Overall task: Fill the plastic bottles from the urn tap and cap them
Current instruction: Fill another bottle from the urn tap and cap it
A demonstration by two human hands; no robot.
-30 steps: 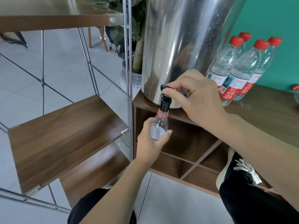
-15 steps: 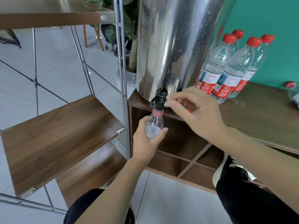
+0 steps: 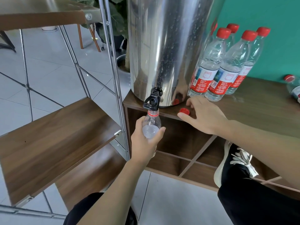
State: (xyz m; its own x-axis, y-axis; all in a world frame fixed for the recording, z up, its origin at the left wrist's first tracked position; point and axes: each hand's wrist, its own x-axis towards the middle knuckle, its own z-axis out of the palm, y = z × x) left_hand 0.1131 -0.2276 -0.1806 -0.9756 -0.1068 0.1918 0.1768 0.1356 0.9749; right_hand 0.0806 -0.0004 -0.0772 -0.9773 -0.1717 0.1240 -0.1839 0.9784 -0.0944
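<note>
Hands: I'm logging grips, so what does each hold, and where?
The left hand grips the bottle around its body. The right hand holds nothing, fingers open around the cap.

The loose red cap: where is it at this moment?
In the head view the loose red cap lies on the wooden cabinet top, just right of the urn tap, by the right hand.

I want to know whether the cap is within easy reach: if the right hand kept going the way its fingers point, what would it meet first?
Most likely the loose red cap on the cabinet top: the right hand has thumb and fingers spread either side of it. Beyond it stands the urn.
</note>
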